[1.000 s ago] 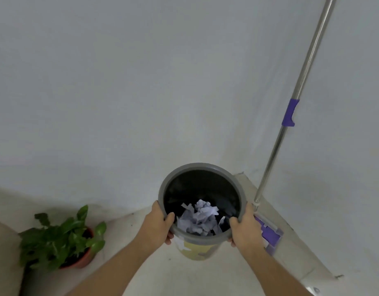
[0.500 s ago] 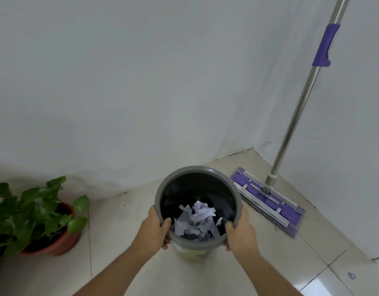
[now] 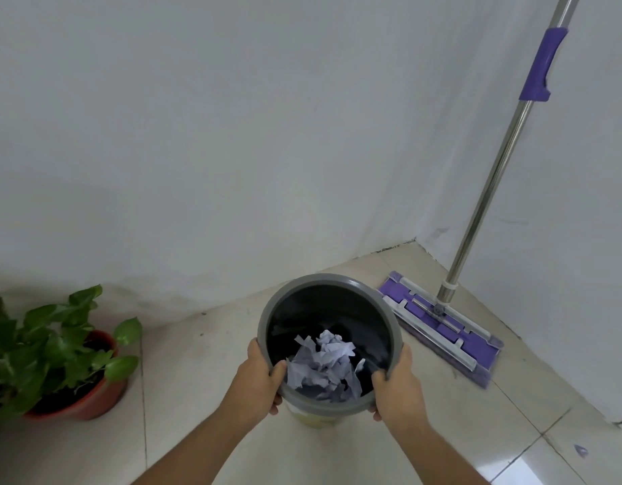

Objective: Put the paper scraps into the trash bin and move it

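Grey trash bin (image 3: 390,311) (label unreadable), both hands

Two bare forearms enter the view from the 6 o'clock edge, one toward 7 o'clock, the other toward 5 o'clock. No sleeve covers either forearm within the view. The left hand (image 3: 259,378) and the right hand (image 3: 397,386) are uncovered: no glove, ring, watch or band is visible. Fingernails appear short. No marking shows on either limb.
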{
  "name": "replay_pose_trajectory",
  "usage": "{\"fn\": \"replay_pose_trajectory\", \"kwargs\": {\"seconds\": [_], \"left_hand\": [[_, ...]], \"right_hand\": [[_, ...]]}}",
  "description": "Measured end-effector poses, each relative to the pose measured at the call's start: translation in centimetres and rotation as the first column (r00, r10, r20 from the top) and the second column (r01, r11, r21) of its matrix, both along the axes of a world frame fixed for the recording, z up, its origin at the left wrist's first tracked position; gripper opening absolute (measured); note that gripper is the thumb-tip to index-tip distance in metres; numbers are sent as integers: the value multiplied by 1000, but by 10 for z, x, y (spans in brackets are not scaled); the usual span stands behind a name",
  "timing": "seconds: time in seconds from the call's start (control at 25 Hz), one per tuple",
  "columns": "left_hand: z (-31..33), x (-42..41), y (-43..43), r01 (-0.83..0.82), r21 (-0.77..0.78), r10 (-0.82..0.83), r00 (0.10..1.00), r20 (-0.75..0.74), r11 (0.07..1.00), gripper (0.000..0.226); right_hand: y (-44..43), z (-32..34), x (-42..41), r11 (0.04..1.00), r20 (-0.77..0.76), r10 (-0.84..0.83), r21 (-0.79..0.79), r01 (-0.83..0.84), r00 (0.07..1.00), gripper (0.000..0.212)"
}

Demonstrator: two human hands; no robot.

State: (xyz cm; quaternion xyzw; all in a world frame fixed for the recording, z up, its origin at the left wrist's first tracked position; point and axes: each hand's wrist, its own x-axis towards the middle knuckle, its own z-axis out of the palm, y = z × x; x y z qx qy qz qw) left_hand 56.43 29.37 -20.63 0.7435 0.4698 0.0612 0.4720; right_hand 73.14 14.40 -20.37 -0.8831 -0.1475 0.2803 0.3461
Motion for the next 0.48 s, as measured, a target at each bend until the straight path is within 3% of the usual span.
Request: {"fn": "replay_pose_trajectory", "kwargs": {"seconds": [0.24, 0.48], "left_hand": [[3, 0, -4, 0, -11, 0, 1000, -29, 1000, 33], [49, -13, 14, -134, -162, 113, 985, -130, 978, 84]], "right_hand": [[-3, 1, 1, 1000, -40, -19, -16, 18, 999, 57], [-5, 54, 8, 976, 96, -43, -208, 62, 994, 79]]}}
